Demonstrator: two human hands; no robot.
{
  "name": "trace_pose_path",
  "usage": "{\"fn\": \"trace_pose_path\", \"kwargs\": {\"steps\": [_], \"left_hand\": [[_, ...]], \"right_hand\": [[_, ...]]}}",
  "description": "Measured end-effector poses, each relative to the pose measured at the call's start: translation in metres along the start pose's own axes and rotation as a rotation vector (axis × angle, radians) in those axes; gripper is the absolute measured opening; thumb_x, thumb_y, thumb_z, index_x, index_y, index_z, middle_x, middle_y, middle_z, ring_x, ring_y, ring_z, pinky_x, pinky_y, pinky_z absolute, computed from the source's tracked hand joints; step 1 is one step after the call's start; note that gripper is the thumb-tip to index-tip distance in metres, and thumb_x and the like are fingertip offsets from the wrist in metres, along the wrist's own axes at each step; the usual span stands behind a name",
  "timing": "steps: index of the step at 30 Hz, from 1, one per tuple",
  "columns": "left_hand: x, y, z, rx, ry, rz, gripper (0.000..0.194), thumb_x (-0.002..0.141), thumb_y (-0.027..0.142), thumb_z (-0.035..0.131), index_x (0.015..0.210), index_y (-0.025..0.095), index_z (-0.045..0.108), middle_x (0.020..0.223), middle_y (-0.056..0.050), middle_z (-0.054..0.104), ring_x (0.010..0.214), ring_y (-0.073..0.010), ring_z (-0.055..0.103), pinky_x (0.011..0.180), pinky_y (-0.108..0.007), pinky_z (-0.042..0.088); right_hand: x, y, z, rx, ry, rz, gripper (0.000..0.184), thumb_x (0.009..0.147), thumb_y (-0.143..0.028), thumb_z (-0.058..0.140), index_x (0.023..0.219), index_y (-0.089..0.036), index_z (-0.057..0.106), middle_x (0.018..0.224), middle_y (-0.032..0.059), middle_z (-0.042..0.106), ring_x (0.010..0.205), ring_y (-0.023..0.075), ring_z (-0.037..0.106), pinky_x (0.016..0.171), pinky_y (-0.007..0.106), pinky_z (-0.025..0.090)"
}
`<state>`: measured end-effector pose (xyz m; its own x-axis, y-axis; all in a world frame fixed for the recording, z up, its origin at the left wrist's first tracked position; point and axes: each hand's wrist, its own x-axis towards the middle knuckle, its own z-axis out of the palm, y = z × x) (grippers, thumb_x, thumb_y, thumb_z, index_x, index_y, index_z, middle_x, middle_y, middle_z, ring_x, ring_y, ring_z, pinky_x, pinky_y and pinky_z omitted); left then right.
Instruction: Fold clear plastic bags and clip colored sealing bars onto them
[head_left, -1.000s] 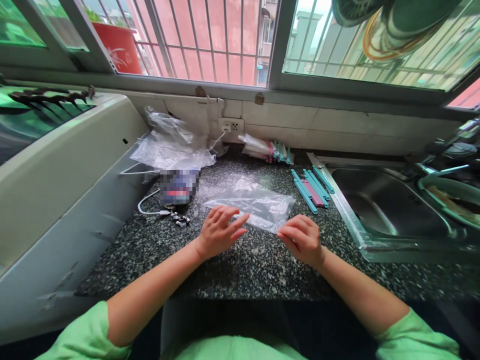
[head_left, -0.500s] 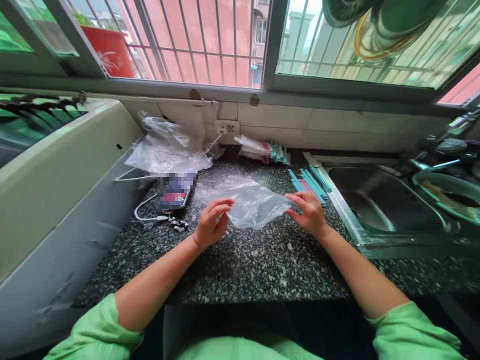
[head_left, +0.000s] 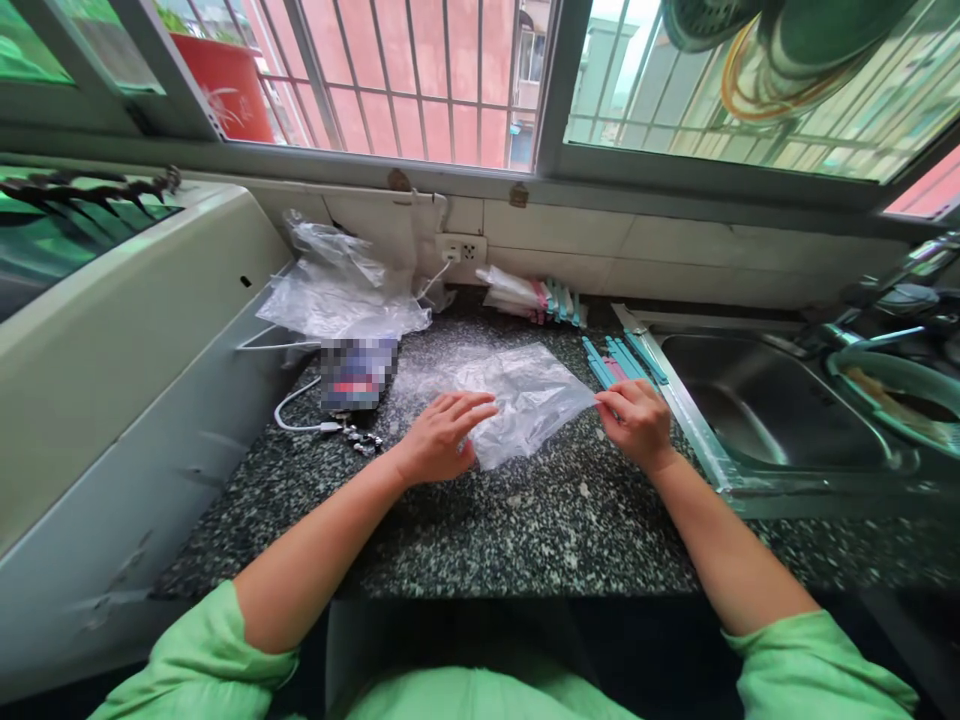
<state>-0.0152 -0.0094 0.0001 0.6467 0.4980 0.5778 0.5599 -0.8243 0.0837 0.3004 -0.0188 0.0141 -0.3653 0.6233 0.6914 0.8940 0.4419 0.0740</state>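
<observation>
A clear plastic bag (head_left: pixel 529 405) lies spread over the speckled countertop (head_left: pixel 480 540) in front of me. Its right corner is pinched between the thumb and fingers of my right hand (head_left: pixel 636 422). At the bag's left edge is my left hand (head_left: pixel 444 438), fingers stretched out and apart from the thumb; whether it touches the plastic I cannot tell. Just beyond my right hand lie several blue and pink bag-sealing clips (head_left: pixel 619 358), partly hidden by that hand.
Rolled bags with clips (head_left: pixel 529 297) rest by the wall. A heap of clear bags (head_left: pixel 341 290) lies at the back left, behind a phone (head_left: pixel 360 375) with a white cable (head_left: pixel 289 415). On the right is a metal sink (head_left: pixel 772 400) holding a green basin (head_left: pixel 896 395).
Both hands gripped the bag's edges half a second ago. Since then my left fingers have opened, my right hand has moved rightward with its corner, and the bag has flattened onto the counter.
</observation>
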Motion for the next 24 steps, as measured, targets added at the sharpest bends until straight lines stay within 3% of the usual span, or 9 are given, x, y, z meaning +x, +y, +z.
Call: {"fn": "trace_pose_path", "kwargs": {"steps": [3, 6, 9, 12, 16, 21, 24], "left_hand": [[0.0, 0.003, 0.004, 0.0, -0.07, 0.047, 0.059, 0.066, 0.017, 0.059, 0.123, 0.018, 0.046, 0.127, -0.011, 0.053, 0.112, -0.0251, 0.049, 0.094, -0.04, 0.04], [0.001, 0.005, 0.008, -0.016, 0.042, 0.119, 0.045, 0.072, 0.028, 0.062, 0.115, 0.019, 0.053, 0.115, -0.01, 0.061, 0.102, -0.0231, 0.055, 0.087, -0.037, 0.044], [0.003, 0.006, 0.009, -0.097, 0.19, 0.145, 0.016, 0.081, 0.02, 0.055, 0.096, 0.02, 0.061, 0.092, -0.005, 0.067, 0.084, -0.0155, 0.058, 0.075, -0.029, 0.046], [0.005, 0.005, 0.006, -0.101, 0.279, 0.093, 0.011, 0.083, 0.015, 0.053, 0.084, 0.019, 0.062, 0.084, -0.003, 0.068, 0.076, -0.0129, 0.058, 0.071, -0.027, 0.047], [0.006, 0.004, 0.003, -0.066, 0.303, 0.069, 0.009, 0.083, 0.015, 0.053, 0.08, 0.018, 0.062, 0.079, -0.003, 0.068, 0.069, -0.0116, 0.057, 0.065, -0.025, 0.047], [0.006, 0.009, 0.006, -0.01, 0.268, 0.095, 0.012, 0.085, 0.016, 0.049, 0.083, 0.018, 0.061, 0.078, -0.003, 0.067, 0.069, -0.0114, 0.057, 0.064, -0.024, 0.047], [0.005, 0.014, 0.01, 0.008, 0.248, 0.127, 0.011, 0.084, 0.016, 0.05, 0.085, 0.018, 0.06, 0.076, -0.002, 0.066, 0.068, -0.012, 0.056, 0.064, -0.024, 0.046]], "right_hand": [[0.0, -0.003, 0.0, -0.002, 0.032, 0.032, 0.017, 0.083, -0.023, 0.052, 0.076, -0.02, 0.067, 0.072, 0.005, 0.06, 0.074, 0.0189, 0.05, 0.069, 0.029, 0.042], [0.0, -0.003, 0.001, 0.016, 0.048, 0.0, 0.016, 0.082, -0.022, 0.053, 0.075, -0.019, 0.067, 0.07, 0.0043, 0.059, 0.072, 0.0178, 0.049, 0.067, 0.028, 0.041], [0.0, -0.001, 0.002, 0.024, 0.034, -0.056, 0.015, 0.083, -0.021, 0.054, 0.077, -0.02, 0.068, 0.072, 0.004, 0.06, 0.073, 0.0171, 0.049, 0.068, 0.027, 0.04], [0.0, 0.001, 0.003, -0.016, 0.032, -0.087, 0.016, 0.083, -0.02, 0.054, 0.079, -0.02, 0.069, 0.072, 0.0037, 0.061, 0.074, 0.0174, 0.048, 0.068, 0.028, 0.039], [0.0, 0.0, 0.003, -0.066, 0.004, -0.086, 0.015, 0.083, -0.021, 0.054, 0.081, -0.021, 0.069, 0.074, 0.0039, 0.062, 0.075, 0.0179, 0.048, 0.068, 0.029, 0.037], [0.001, -0.031, 0.007, -0.012, 0.018, -0.124, 0.027, 0.08, -0.036, 0.059, 0.1, -0.019, 0.065, 0.089, 0.0063, 0.063, 0.084, 0.0195, 0.049, 0.077, 0.032, 0.036], [0.003, -0.064, 0.013, 0.081, 0.026, -0.201, 0.023, 0.08, -0.036, 0.059, 0.096, -0.021, 0.065, 0.088, 0.0039, 0.064, 0.084, 0.0176, 0.049, 0.08, 0.031, 0.035]]}}
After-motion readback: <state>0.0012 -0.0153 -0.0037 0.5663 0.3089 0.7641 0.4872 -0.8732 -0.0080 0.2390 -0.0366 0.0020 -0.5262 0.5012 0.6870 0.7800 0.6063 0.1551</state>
